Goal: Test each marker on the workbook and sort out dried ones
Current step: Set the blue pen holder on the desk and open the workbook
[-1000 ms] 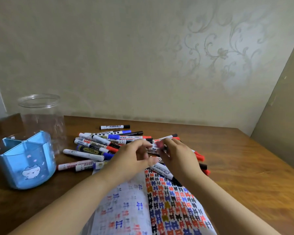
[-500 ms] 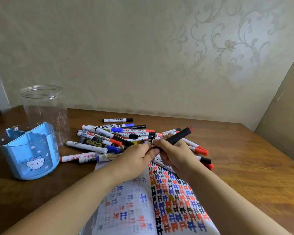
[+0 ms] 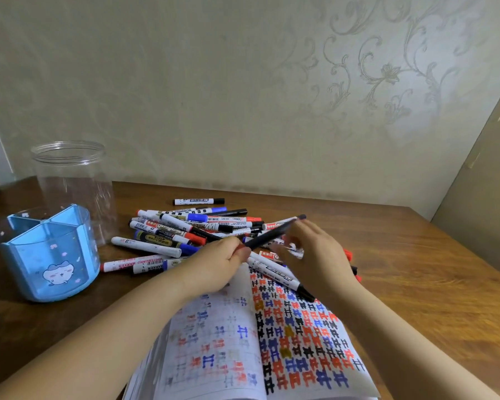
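The left hand [image 3: 217,269] pinches the near end of a dark marker [image 3: 274,233], its grip clamped there by curled fingers; the marker slants up and to the right above the pile. The right hand [image 3: 315,255] is just beside the marker's middle, blurred, with fingers spread loosely; whether they touch the barrel cannot be told, and they seem apart and holding nothing. The pile of markers [image 3: 185,229] lies on the wooden surface [image 3: 416,284], its right part hidden behind both hands, so only red and black tips peek out past the right wrist. A white marker with a black cap [image 3: 277,274] lies across the workbook's top edge. The workbook [image 3: 272,342] lies open near the person, its lower edge cut off by the frame; the left page is faint and blurred. At left stand a blue pen holder [image 3: 46,255] and, behind it, a clear jar [image 3: 70,180].
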`<state>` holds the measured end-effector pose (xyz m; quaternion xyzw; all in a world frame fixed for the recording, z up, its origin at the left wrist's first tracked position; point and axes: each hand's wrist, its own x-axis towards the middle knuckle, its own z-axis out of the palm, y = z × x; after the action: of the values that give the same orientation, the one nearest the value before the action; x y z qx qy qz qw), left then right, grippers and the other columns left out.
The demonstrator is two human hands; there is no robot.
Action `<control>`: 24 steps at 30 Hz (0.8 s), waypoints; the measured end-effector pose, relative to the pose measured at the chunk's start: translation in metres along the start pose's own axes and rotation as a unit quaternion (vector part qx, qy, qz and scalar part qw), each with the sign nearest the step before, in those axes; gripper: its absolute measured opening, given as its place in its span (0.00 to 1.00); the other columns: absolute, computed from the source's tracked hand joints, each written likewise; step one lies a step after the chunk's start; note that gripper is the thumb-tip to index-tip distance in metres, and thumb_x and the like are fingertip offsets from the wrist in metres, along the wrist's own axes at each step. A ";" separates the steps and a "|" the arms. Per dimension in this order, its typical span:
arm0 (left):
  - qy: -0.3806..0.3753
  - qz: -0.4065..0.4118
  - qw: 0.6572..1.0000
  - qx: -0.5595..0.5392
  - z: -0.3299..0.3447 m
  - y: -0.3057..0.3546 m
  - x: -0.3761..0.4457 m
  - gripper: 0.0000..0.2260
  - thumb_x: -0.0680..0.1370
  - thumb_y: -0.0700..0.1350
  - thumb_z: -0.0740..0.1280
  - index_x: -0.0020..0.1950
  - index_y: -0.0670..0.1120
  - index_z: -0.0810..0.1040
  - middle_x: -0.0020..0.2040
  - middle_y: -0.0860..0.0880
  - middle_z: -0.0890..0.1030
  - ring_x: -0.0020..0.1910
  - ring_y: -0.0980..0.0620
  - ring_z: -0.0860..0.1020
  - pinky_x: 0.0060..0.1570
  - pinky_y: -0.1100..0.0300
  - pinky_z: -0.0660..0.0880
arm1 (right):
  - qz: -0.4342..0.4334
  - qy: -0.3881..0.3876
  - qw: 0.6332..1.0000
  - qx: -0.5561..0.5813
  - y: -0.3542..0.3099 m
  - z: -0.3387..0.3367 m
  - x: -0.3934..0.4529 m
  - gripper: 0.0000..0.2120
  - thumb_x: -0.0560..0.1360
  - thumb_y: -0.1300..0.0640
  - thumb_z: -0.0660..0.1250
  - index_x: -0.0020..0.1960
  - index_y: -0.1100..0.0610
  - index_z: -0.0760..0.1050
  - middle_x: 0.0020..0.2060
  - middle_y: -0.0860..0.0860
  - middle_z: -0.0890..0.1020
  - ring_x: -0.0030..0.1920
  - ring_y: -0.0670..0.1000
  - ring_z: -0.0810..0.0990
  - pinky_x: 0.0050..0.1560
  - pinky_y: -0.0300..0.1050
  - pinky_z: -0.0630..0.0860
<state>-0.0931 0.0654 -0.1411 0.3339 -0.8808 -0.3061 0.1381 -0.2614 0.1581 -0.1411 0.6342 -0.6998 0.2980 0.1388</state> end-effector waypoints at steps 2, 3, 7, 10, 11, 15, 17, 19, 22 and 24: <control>-0.014 0.012 1.000 0.000 0.000 0.000 0.001 0.10 0.81 0.53 0.54 0.55 0.52 0.73 0.38 0.53 0.74 0.34 0.59 0.72 0.34 0.63 0.68 | -0.173 -0.006 0.979 -0.107 -0.001 0.008 -0.001 0.17 0.75 0.44 0.61 0.56 0.53 0.77 0.48 0.49 0.80 0.49 0.52 0.78 0.49 0.47 0.76; -0.020 0.023 1.000 -0.003 0.001 0.001 0.001 0.10 0.81 0.53 0.55 0.56 0.53 0.73 0.42 0.54 0.77 0.39 0.59 0.74 0.39 0.62 0.72 | -0.213 -0.028 0.970 -0.118 -0.002 0.014 0.000 0.19 0.75 0.44 0.59 0.59 0.54 0.76 0.50 0.49 0.81 0.50 0.52 0.79 0.51 0.49 0.77; -0.040 0.061 0.997 -0.002 -0.001 0.001 -0.007 0.08 0.82 0.50 0.55 0.45 0.57 0.70 0.39 0.59 0.74 0.37 0.65 0.72 0.36 0.72 0.66 | -0.265 -0.061 0.956 -0.109 -0.008 0.018 0.005 0.20 0.79 0.45 0.52 0.56 0.54 0.78 0.40 0.48 0.81 0.35 0.51 0.81 0.28 0.45 0.76; -0.053 0.065 0.996 -0.011 -0.004 -0.003 -0.011 0.10 0.82 0.50 0.55 0.41 0.55 0.70 0.35 0.57 0.72 0.33 0.62 0.70 0.33 0.70 0.65 | -0.291 -0.046 0.949 -0.114 -0.014 0.012 0.004 0.19 0.79 0.45 0.52 0.52 0.52 0.79 0.33 0.45 0.79 0.28 0.47 0.77 0.21 0.40 0.67; -0.058 0.063 0.996 -0.016 -0.005 -0.004 -0.011 0.11 0.81 0.51 0.55 0.42 0.54 0.71 0.35 0.55 0.72 0.32 0.61 0.70 0.34 0.68 0.65 | -0.293 -0.047 0.948 -0.113 -0.014 0.012 0.004 0.19 0.79 0.45 0.51 0.52 0.52 0.79 0.33 0.45 0.79 0.27 0.48 0.76 0.20 0.40 0.67; -0.078 0.050 0.995 -0.026 -0.006 -0.007 -0.012 0.11 0.81 0.51 0.54 0.42 0.53 0.72 0.36 0.52 0.73 0.33 0.57 0.70 0.37 0.61 0.69 | -0.291 -0.063 0.948 -0.115 -0.017 0.016 0.003 0.22 0.80 0.43 0.48 0.56 0.52 0.77 0.33 0.46 0.80 0.27 0.49 0.77 0.21 0.44 0.70; -0.075 0.046 0.996 -0.017 -0.006 -0.007 -0.013 0.12 0.82 0.51 0.54 0.42 0.53 0.72 0.36 0.51 0.73 0.34 0.57 0.71 0.38 0.60 0.70 | -0.286 -0.075 0.948 -0.115 -0.019 0.017 0.003 0.23 0.80 0.42 0.47 0.57 0.52 0.77 0.33 0.47 0.80 0.27 0.50 0.76 0.21 0.44 0.70; -0.067 0.043 0.997 -0.001 -0.008 -0.010 -0.015 0.12 0.81 0.52 0.54 0.41 0.52 0.71 0.37 0.51 0.73 0.34 0.57 0.71 0.37 0.61 0.69 | -0.278 -0.083 0.948 -0.127 -0.016 0.017 0.004 0.23 0.80 0.42 0.47 0.61 0.50 0.76 0.30 0.46 0.79 0.24 0.49 0.75 0.18 0.41 0.65; -0.063 0.024 0.998 0.010 -0.016 -0.020 -0.019 0.13 0.81 0.54 0.54 0.40 0.52 0.71 0.37 0.53 0.72 0.35 0.58 0.71 0.38 0.62 0.69 | -0.252 -0.079 0.951 -0.164 -0.004 0.008 0.006 0.24 0.80 0.40 0.47 0.68 0.46 0.70 0.31 0.45 0.80 0.27 0.47 0.77 0.19 0.38 0.60; -0.060 0.020 0.998 0.012 -0.019 -0.023 -0.020 0.12 0.80 0.55 0.54 0.43 0.53 0.72 0.39 0.53 0.73 0.38 0.57 0.72 0.39 0.62 0.69 | -0.184 -0.133 0.961 -0.158 0.001 0.003 0.011 0.27 0.79 0.37 0.46 0.72 0.48 0.63 0.45 0.47 0.83 0.44 0.50 0.81 0.32 0.45 0.75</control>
<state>-0.0580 0.0571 -0.1421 0.2987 -0.8977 -0.3120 0.0874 -0.2641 0.1474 -0.1370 0.7562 -0.6211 0.0658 0.1950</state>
